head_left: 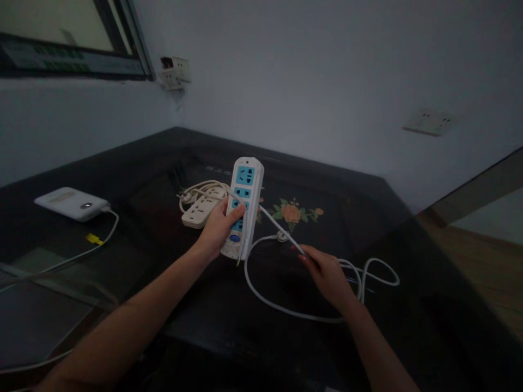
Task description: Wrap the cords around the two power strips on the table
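My left hand (223, 226) is wrapped round a white power strip (245, 175) with blue sockets, held upright with my thumb across its front. A white cord (281, 230) runs from behind the strip, and a length of it also crosses the front under my thumb. My right hand (324, 272) pinches this cord to the right of the strip. The rest of the cord (281, 310) lies in loops on the dark table (196, 321), with its plug (281, 236) near the printed flowers. Left of the strip lies a second, cream power strip (200, 212) with its cord bundled on top.
A white box-like device (73, 203) with a cable (84, 253) bearing a yellow tag (95, 239) sits at the left. Wall sockets (429, 121) are at the right, and others (174, 76) hang near the window (73, 49). A printed flower (291, 212) decorates the table.
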Tool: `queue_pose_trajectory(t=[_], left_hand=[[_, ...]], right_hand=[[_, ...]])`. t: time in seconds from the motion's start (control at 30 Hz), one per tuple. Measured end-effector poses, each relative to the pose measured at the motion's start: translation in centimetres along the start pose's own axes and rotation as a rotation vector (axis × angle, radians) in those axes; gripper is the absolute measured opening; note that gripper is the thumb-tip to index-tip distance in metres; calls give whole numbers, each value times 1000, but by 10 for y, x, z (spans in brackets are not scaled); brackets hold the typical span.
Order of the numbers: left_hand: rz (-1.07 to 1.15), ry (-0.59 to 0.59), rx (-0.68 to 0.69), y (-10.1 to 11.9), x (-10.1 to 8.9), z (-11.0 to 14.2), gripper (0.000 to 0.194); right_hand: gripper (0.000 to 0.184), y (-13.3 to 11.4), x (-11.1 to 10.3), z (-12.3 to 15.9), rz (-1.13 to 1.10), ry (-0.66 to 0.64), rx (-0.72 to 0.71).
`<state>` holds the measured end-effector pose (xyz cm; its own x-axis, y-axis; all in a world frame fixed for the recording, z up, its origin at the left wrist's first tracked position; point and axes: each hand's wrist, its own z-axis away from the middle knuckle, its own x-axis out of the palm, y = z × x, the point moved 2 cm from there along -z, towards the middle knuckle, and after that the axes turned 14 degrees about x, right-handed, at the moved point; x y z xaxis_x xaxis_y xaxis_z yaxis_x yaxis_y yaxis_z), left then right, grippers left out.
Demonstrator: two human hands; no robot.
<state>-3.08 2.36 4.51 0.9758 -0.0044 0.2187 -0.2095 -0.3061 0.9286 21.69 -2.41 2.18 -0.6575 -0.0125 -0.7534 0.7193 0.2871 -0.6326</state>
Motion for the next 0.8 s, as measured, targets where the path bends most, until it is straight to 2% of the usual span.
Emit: queue_pose_trajectory(t=[0.07,0.13,0.27,0.33,0.43,0.6,0.8], left_hand=[[-20,42,7,0,-5,-4,51],[-71,35,8,-2,-8,-6,48],[-250,-119,14,-9,-7,-6,39],[-342,-208,26,-10,-2,-4,38],[-457,-324,41,-8,8,-2,40],[-642,-428,146,6,21,-6,37],[-921,-539,349,24,39,-11,38]], right_hand=[[22,0,-4,1,-12,-5,35],[21,1,-15,5,-4,55,79],[25,-4,-49,24,96,262,120],[26,-12,-64,36,177,322,64],[28,-33,-75,52,290,371,-117],[37,-72,-66,65,468,310,-404],[31,-97,-54,59,575,166,-535]])
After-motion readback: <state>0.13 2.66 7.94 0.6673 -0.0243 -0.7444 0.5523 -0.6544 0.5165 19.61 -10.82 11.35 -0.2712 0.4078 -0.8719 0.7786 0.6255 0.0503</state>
